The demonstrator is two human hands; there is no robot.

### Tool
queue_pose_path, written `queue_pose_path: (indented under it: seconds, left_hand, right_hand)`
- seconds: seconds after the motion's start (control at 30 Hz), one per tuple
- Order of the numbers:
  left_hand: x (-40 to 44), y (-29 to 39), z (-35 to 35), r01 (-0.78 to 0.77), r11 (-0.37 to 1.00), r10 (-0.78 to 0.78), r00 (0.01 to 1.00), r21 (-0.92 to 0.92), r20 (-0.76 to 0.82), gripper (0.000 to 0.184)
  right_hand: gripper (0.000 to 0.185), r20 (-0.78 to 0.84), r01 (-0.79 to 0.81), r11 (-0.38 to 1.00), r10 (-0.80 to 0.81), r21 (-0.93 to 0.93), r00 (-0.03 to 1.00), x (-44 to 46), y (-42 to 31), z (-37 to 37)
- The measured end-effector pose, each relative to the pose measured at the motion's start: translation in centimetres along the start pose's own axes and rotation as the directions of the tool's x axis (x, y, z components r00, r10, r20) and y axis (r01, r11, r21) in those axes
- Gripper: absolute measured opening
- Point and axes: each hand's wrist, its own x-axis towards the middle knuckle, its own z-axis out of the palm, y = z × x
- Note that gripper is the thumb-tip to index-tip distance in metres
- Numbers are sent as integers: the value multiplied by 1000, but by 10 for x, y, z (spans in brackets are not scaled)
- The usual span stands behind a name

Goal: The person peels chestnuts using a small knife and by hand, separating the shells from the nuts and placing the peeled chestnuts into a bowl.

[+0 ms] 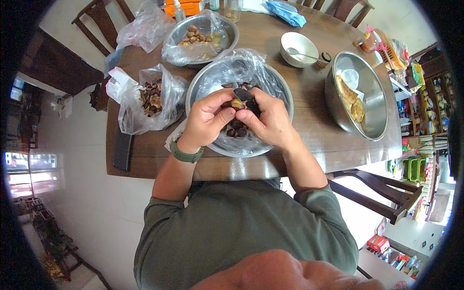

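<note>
Above a large metal bowl [192, 92] lined with clear plastic, my two hands meet. My left hand [210, 116] pinches a brown chestnut [237, 103], its pale yellow flesh showing where the shell is opened. My right hand [268, 118] is closed round a small black knife [244, 94], its dark blade against the chestnut; the grip is mostly hidden by the fingers. Several dark unpeeled chestnuts [237, 129] lie in the bowl beneath my hands.
A plastic bag of shells [151, 99] lies left, by a black phone [123, 151]. Behind stands a bowl [233, 34] with peeled chestnuts [194, 36]. To the right are a white bowl [295, 57] with a spoon and a big metal bowl [377, 106] holding yellowish food.
</note>
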Motion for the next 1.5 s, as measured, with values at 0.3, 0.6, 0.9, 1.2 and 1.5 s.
queue_pose_path:
  seconds: [0.3, 0.6, 0.9, 1.2, 1.5]
  left_hand:
    - [-1, 2, 0, -16, 1000, 16, 1000, -17, 15, 28]
    - [0, 9, 3, -12, 997, 14, 1000, 80, -25, 25]
    - [2, 4, 2, -86, 989, 96, 992, 123, -78, 28]
    - [4, 15, 1, -116, 970, 130, 990, 215, -51, 32]
    - [5, 21, 1, -182, 901, 228, 971, 394, -73, 33]
  right_hand:
    - [37, 67, -42, 999, 40, 24, 997, -2, -7, 0]
    - [39, 64, -28, 999, 26, 20, 998, -2, -10, -2]
    - [36, 28, -23, 999, 21, 43, 999, -2, -5, 2]
    - [33, 98, -50, 992, 39, 119, 994, -3, -8, 0]
    - [35, 84, -63, 996, 58, 68, 995, -3, -9, 1]
